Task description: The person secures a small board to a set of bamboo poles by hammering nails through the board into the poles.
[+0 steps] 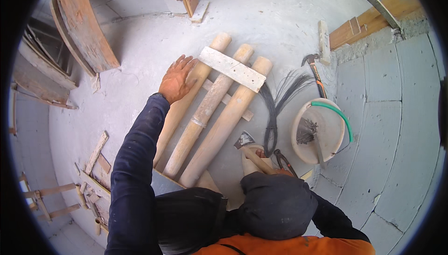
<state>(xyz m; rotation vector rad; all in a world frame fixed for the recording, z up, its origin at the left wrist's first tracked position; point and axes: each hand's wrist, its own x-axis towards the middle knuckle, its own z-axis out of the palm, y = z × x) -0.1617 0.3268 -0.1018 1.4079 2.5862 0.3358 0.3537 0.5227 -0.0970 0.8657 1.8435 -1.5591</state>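
Note:
Three round wooden poles lie side by side on the floor: a left pole (pixel 198 77), a middle pole (pixel 210 101) and a right pole (pixel 231 119). A short pale board (pixel 232 68) crosses them near their far ends, and a thinner strip (pixel 226 99) passes beneath. My left hand (pixel 178 78) is open, fingers spread, against the left pole just short of the board. Low and to the right, my right hand (pixel 283 172) grips the handle of a hatchet (pixel 259 160), whose metal head points away to the left. My dark-clothed knees partly cover that hand and the poles' near ends.
Right of the poles lie a looped bundle of black wire (pixel 271 129), pincers (pixel 284 162) and a claw hammer (pixel 316 75). A white bucket (pixel 298 138) with a green-sleeved handle holds nails. Curved wooden boards (pixel 86 19) lean at the left; block walls (pixel 382 82) stand around.

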